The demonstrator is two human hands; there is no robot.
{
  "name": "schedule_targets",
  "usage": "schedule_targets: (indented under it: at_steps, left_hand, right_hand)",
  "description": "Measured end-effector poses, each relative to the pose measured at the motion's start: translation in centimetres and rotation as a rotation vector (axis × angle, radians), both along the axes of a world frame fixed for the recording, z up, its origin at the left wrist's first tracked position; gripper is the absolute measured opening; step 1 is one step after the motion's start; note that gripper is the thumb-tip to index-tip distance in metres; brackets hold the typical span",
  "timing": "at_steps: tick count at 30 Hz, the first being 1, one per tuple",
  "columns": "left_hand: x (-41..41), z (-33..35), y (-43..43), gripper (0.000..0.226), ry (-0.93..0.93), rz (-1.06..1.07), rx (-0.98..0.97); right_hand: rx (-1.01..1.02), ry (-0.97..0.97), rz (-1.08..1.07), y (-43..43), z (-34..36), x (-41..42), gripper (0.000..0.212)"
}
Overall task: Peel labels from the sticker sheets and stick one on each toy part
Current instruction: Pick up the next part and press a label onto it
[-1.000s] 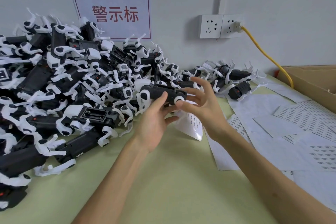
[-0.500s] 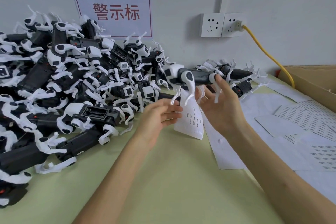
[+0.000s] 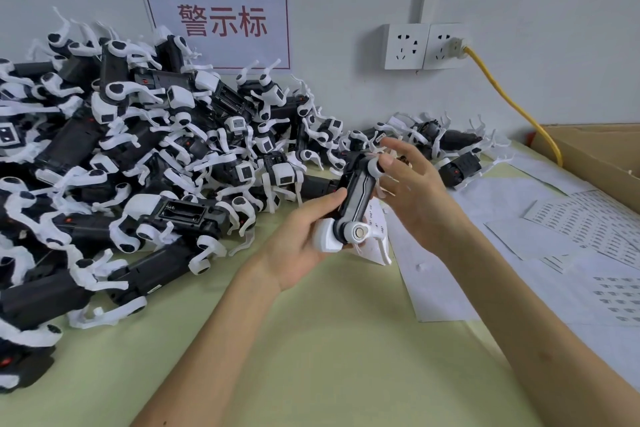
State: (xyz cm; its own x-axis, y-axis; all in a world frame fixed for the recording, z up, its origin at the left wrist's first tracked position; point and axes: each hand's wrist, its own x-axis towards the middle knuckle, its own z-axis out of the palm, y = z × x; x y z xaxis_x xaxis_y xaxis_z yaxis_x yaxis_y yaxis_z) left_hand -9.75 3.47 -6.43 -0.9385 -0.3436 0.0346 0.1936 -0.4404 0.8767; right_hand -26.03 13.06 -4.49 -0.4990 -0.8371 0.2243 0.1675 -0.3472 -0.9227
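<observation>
A black and white toy part (image 3: 355, 204) stands tilted above the green table, between both hands. My left hand (image 3: 304, 239) grips its lower white end, fingers curled round it and thumb along the black body. My right hand (image 3: 412, 191) holds the upper end, thumb on the white joint and fingers spread loosely behind. A small sticker sheet (image 3: 375, 236) with rows of dark labels shows behind the toy part, mostly hidden by it. Which hand holds the sheet I cannot tell.
A big heap of black and white toy parts (image 3: 138, 156) covers the table's left and back. Several sticker sheets (image 3: 554, 239) lie at the right. A cardboard box (image 3: 595, 156) sits far right, with a yellow cable (image 3: 509, 100) running from wall sockets.
The toy part came from my right hand, held high near the pile, down toward me. It is now turned on end, and my left hand has taken hold of its lower end.
</observation>
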Motion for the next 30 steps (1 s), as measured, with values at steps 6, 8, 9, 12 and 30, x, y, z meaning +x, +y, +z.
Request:
schedule_targets:
  at_steps: [6, 8, 9, 12, 30]
  left_hand:
    - [0.0, -0.4, -0.6, 0.035, 0.085, 0.171, 0.013]
    - [0.0, -0.4, -0.6, 0.035, 0.085, 0.222, 0.034]
    - [0.1, -0.3, -0.6, 0.030, 0.074, 0.251, 0.029]
    - [0.0, -0.3, -0.5, 0.029, 0.042, 0.331, -0.026]
    - [-0.3, -0.4, 0.3, 0.043, 0.073, 0.392, -0.287]
  right_hand:
    - [-0.043, 0.069, -0.336, 0.0, 0.0, -0.1, 0.013]
    - [-0.055, 0.000, -0.233, 0.3, 0.5, -0.2, 0.011]
    - [-0.042, 0.002, -0.182, 0.4, 0.7, -0.1, 0.013]
    - [0.016, 0.112, -0.016, 0.3, 0.6, 0.6, 0.010]
    - [0.070, 0.404, 0.043, 0.2, 0.1, 2.2, 0.028]
